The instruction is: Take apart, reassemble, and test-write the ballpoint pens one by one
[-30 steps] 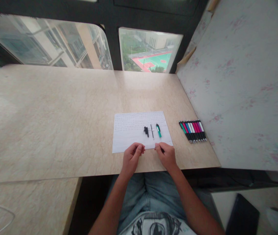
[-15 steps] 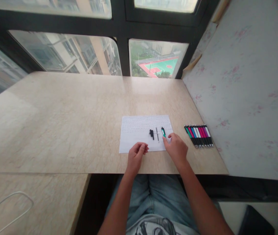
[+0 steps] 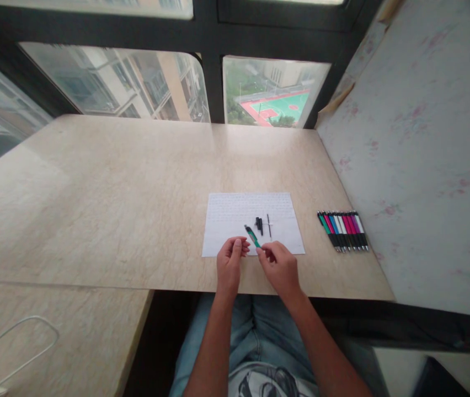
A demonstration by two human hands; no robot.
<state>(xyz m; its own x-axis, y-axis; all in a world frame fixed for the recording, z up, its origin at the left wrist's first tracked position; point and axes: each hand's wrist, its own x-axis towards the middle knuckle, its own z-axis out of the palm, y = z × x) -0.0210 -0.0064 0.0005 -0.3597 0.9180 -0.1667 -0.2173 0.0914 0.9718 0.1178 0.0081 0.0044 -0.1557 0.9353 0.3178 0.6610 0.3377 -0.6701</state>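
Observation:
My right hand pinches the lower end of a green pen barrel, whose black clip end points up and to the left. Close to its left, my left hand is closed, thumb against curled fingers; whatever it may hold is too small or hidden to make out. Under both hands lies a sheet of lined paper with handwriting on its upper part. On the paper, just beyond the hands, are small black pen parts and a thin dark pen refill.
A row of several coloured pens with black grips lies to the right, near the flowered wall. The windows rise behind the stone counter. A white cable rests on the lower-left surface.
My right hand has picked the green pen barrel up off the paper and brought it left, close to my left hand. My left hand stays closed in nearly the same place.

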